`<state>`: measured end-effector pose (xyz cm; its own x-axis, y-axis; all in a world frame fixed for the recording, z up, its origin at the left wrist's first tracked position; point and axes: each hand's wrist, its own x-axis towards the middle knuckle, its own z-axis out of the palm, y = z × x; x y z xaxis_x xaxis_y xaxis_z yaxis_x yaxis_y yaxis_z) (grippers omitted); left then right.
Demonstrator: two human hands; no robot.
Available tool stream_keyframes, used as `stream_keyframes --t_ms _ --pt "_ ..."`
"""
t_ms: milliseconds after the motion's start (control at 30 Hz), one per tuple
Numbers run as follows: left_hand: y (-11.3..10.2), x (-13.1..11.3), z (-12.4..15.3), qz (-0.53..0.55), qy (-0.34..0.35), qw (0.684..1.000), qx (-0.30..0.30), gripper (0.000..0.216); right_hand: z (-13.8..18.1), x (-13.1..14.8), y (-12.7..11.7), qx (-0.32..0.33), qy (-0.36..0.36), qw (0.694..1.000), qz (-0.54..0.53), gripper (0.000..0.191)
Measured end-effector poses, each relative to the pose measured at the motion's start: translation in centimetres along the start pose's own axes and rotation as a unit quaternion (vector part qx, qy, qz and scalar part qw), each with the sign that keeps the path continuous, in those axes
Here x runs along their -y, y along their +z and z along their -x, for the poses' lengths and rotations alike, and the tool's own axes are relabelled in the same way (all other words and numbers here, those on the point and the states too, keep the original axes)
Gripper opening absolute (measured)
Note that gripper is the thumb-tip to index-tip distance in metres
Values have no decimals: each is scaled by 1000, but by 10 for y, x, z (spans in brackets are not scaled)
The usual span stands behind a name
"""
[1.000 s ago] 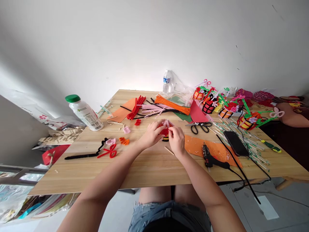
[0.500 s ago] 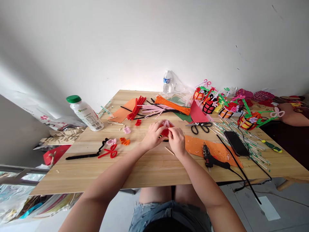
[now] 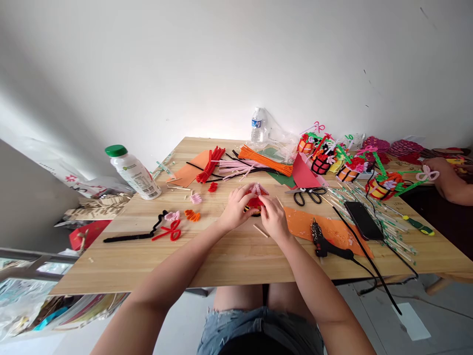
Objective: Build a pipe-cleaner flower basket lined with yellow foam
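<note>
At the middle of the table, a small basket [image 3: 254, 202] of red and pink pipe cleaners sits between my hands, its lower part dark and yellow and mostly covered. My left hand [image 3: 235, 207] is curled around its left side. The fingertips of my right hand [image 3: 275, 218] are pressed together against its right side. Just below lies a short wooden stick [image 3: 260, 230]. To the left are a coiled orange pipe cleaner [image 3: 192, 215], a pink coil [image 3: 196, 198], a red bow [image 3: 172, 230] and a black pipe cleaner [image 3: 127, 238].
Right of my hands lie scissors [image 3: 309, 195], a glue gun [image 3: 328, 246] on orange felt [image 3: 299, 222], and a phone [image 3: 364, 220]. Several decorated baskets [image 3: 349, 172] stand farther back. Bundled orange pipe cleaners [image 3: 266, 160] and a white bottle [image 3: 135, 175] are behind. Another person's arm [image 3: 453, 182] shows at right.
My right hand has shifted slightly down and right along the basket, showing a little more of its red side. My left hand stays around it. The view has moved slightly.
</note>
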<state>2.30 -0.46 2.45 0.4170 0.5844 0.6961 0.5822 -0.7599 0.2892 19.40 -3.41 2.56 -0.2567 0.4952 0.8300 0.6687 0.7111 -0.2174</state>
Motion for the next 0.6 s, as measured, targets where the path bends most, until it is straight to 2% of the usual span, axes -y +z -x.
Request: stream_keyframes --t_ms 600 --pt "3 1 0 12 -17 1000 -2 35 1 -2 3 -7 32 999 -15 39"
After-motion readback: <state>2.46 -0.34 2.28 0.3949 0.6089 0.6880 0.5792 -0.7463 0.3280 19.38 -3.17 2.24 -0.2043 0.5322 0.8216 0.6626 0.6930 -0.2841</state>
